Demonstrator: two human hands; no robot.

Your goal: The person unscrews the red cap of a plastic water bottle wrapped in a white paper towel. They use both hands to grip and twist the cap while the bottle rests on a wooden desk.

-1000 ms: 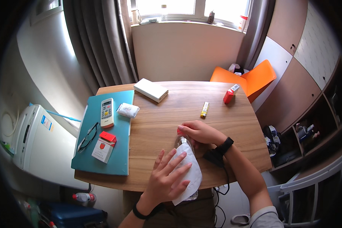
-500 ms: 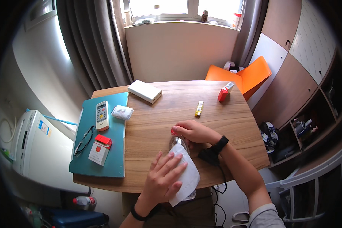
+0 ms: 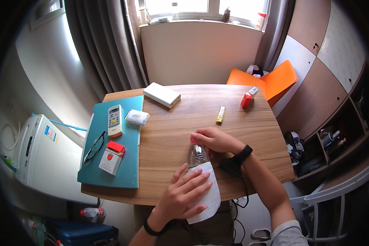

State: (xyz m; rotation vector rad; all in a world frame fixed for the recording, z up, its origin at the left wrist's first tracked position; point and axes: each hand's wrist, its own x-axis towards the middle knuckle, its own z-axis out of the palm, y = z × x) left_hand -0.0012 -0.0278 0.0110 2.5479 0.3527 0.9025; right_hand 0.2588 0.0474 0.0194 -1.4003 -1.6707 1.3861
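A clear plastic bottle (image 3: 198, 153) with a red cap lies on its side at the table's near edge, its cap end pointing away from me. My right hand (image 3: 215, 139) is closed around the cap and neck. Over the bottle's lower part lies a white tissue (image 3: 209, 201), which hides the base. My left hand (image 3: 183, 192) rests flat on the tissue with its fingers spread, pressing it against the bottle. A black device (image 3: 230, 167) with a cable lies beside my right wrist.
On the wooden table (image 3: 164, 139), a teal folder (image 3: 129, 176) carries a remote control (image 3: 115, 121), glasses (image 3: 95, 147), a tissue packet (image 3: 137, 117) and a cigarette pack (image 3: 112, 158). Farther back are a white box (image 3: 162, 95), a yellow lighter (image 3: 220, 115) and a red-and-white pack (image 3: 249, 97).
My left hand and the tissue have slid a little toward me along the bottle, baring more of its upper part. My right hand keeps its hold. The whole view has shifted slightly.
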